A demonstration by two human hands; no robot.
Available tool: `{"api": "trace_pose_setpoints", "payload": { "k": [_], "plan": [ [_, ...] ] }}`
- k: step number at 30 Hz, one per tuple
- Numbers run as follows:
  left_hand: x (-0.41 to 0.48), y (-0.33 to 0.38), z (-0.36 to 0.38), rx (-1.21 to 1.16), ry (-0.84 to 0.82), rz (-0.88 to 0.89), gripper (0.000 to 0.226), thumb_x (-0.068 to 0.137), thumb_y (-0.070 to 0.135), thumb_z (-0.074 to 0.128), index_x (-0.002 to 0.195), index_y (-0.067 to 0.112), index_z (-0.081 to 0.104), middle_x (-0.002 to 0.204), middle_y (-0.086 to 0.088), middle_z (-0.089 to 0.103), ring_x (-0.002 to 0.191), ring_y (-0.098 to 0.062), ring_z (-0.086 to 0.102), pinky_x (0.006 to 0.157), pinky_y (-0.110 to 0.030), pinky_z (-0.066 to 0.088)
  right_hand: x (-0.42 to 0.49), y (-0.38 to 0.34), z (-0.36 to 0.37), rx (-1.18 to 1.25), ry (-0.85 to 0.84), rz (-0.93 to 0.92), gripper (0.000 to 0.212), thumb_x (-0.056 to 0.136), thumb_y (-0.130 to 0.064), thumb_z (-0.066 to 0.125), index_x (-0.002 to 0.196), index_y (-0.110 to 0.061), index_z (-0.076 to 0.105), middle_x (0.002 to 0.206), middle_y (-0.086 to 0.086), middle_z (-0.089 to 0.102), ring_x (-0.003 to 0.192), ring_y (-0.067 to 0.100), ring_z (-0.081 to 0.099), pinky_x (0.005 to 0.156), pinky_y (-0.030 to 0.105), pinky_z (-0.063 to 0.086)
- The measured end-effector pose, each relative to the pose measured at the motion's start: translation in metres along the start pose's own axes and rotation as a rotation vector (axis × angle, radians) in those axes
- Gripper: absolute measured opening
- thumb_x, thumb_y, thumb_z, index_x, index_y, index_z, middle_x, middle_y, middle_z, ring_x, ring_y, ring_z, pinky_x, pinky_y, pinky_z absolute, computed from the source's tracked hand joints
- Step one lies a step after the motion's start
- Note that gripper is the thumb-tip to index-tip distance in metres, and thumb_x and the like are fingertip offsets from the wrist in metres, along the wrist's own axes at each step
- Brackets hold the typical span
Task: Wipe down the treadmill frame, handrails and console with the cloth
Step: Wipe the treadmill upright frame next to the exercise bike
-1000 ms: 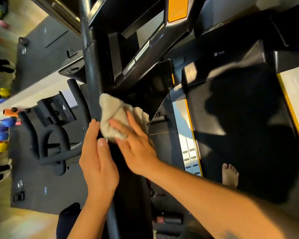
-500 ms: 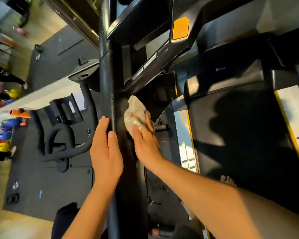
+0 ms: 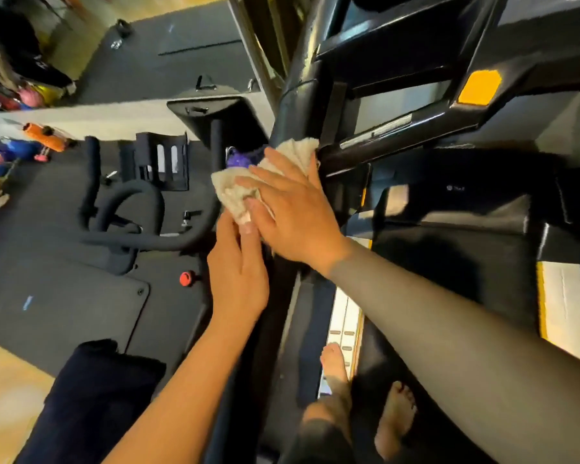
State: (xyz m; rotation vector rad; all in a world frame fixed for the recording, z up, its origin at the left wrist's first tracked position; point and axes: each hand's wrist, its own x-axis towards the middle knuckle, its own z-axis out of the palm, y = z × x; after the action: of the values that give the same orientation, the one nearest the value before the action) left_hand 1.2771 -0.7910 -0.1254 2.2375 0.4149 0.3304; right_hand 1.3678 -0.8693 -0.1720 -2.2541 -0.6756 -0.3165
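A beige cloth [image 3: 230,192] lies draped over the black handrail [image 3: 293,105] of the treadmill, just below the console [image 3: 399,95]. My right hand [image 3: 292,209] presses flat on the cloth with fingers spread, covering its middle. My left hand [image 3: 238,272] lies along the rail right below it, its fingertips touching the cloth's lower edge. The rail under both hands is hidden. The dark belt [image 3: 456,262] and a pale side strip [image 3: 345,316] run to the right.
An exercise bike [image 3: 131,209] with a red knob stands on a dark mat to the left. Coloured weights [image 3: 21,149] lie at the far left. My bare feet [image 3: 395,416] stand on the belt's edge. A dark bundle [image 3: 91,396] sits at the lower left.
My right hand has carried the cloth from the rail's right side over its top and spread it wider. My left hand stays on the rail, now touching the cloth.
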Motion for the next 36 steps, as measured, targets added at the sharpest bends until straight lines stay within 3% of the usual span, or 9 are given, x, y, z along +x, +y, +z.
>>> {"api": "trace_pose_setpoints", "payload": {
  "k": [5, 10, 13, 17, 24, 27, 30, 32, 36],
  "plan": [
    [0.009, -0.023, 0.0, 0.085, -0.053, 0.098, 0.035, 0.094, 0.021, 0.05, 0.128, 0.018, 0.058, 0.12, 0.004, 0.065, 0.108, -0.008, 0.056, 0.084, -0.002, 0.032, 0.024, 0.012, -0.013, -0.135, -0.047, 0.022, 0.045, 0.098, -0.038, 0.034, 0.123, -0.019, 0.066, 0.132, -0.003, 0.062, 0.141, 0.021, 0.037, 0.117, 0.056, -0.006],
    [0.008, -0.024, 0.011, 0.324, -0.07, 0.271, 0.026, 0.099, 0.018, 0.043, 0.115, 0.002, 0.055, 0.109, -0.017, 0.062, 0.104, -0.029, 0.054, 0.086, -0.031, 0.036, 0.011, 0.01, -0.043, -0.162, -0.192, -0.301, 0.04, 0.097, -0.032, 0.044, 0.127, -0.01, 0.061, 0.129, 0.01, 0.062, 0.127, 0.027, 0.05, 0.113, 0.053, 0.03],
    [0.008, -0.029, 0.015, 0.509, -0.236, 0.247, 0.064, 0.099, 0.036, 0.019, 0.144, -0.007, 0.035, 0.15, -0.028, 0.035, 0.142, -0.039, 0.029, 0.117, -0.047, 0.026, 0.055, 0.026, -0.06, -0.232, -0.491, -0.289, 0.042, 0.099, -0.032, 0.04, 0.137, -0.02, 0.054, 0.136, 0.008, 0.056, 0.132, 0.025, 0.043, 0.116, 0.046, 0.025],
    [0.007, -0.028, 0.015, 0.506, -0.296, 0.217, 0.077, 0.099, 0.051, 0.023, 0.155, -0.001, 0.011, 0.163, -0.021, 0.006, 0.151, -0.033, 0.001, 0.123, -0.048, 0.006, 0.12, 0.023, -0.044, -0.605, -0.661, -0.047, 0.06, 0.097, -0.05, 0.021, 0.131, -0.014, 0.056, 0.139, 0.012, 0.053, 0.141, 0.026, 0.03, 0.118, 0.05, 0.011],
    [0.006, -0.029, 0.008, 0.273, -0.253, 0.336, 0.057, 0.096, 0.037, 0.037, 0.137, 0.002, 0.053, 0.145, -0.02, 0.049, 0.139, -0.033, 0.04, 0.115, -0.047, 0.034, 0.123, -0.012, -0.032, -0.798, -1.144, -0.244, 0.076, 0.079, -0.078, 0.008, 0.139, -0.046, 0.044, 0.155, -0.016, 0.032, 0.147, 0.027, 0.013, 0.116, 0.058, -0.002],
    [0.011, -0.03, 0.011, 0.028, -0.133, 0.245, 0.043, 0.091, 0.03, 0.045, 0.116, 0.004, 0.068, 0.127, -0.013, 0.063, 0.126, -0.026, 0.054, 0.113, -0.04, 0.036, 0.139, -0.028, -0.031, -0.71, -1.34, -0.04, 0.067, 0.078, -0.084, 0.014, 0.141, -0.063, 0.021, 0.158, -0.017, 0.023, 0.15, 0.024, 0.001, 0.116, 0.056, -0.01],
    [0.014, -0.035, 0.015, -0.081, -0.069, 0.247, 0.035, 0.086, 0.024, 0.048, 0.101, 0.003, 0.072, 0.119, -0.014, 0.067, 0.122, -0.028, 0.058, 0.111, -0.043, 0.04, 0.164, -0.033, -0.027, -0.418, -1.245, 0.361, 0.052, 0.095, -0.068, 0.018, 0.13, -0.05, 0.053, 0.139, -0.012, 0.053, 0.135, 0.015, 0.04, 0.116, 0.039, 0.019],
    [0.011, -0.033, 0.012, -0.078, -0.088, 0.251, 0.029, 0.087, 0.02, 0.051, 0.101, 0.005, 0.072, 0.122, -0.014, 0.066, 0.127, -0.027, 0.055, 0.113, -0.044, 0.038, 0.167, -0.028, -0.023, -0.568, -1.241, 0.17, 0.044, 0.101, -0.052, 0.027, 0.126, -0.036, 0.061, 0.126, -0.006, 0.062, 0.121, 0.013, 0.051, 0.104, 0.028, 0.025],
    [0.01, -0.031, 0.012, -0.061, -0.218, 0.254, 0.034, 0.085, 0.026, 0.049, 0.106, 0.014, 0.073, 0.13, -0.007, 0.064, 0.134, -0.022, 0.048, 0.12, -0.04, 0.025, 0.163, -0.014, 0.0, -1.036, -1.396, -0.181, 0.057, 0.091, -0.065, 0.014, 0.134, -0.048, 0.047, 0.147, -0.019, 0.043, 0.147, 0.02, 0.021, 0.11, 0.068, -0.01]
  ]
}}
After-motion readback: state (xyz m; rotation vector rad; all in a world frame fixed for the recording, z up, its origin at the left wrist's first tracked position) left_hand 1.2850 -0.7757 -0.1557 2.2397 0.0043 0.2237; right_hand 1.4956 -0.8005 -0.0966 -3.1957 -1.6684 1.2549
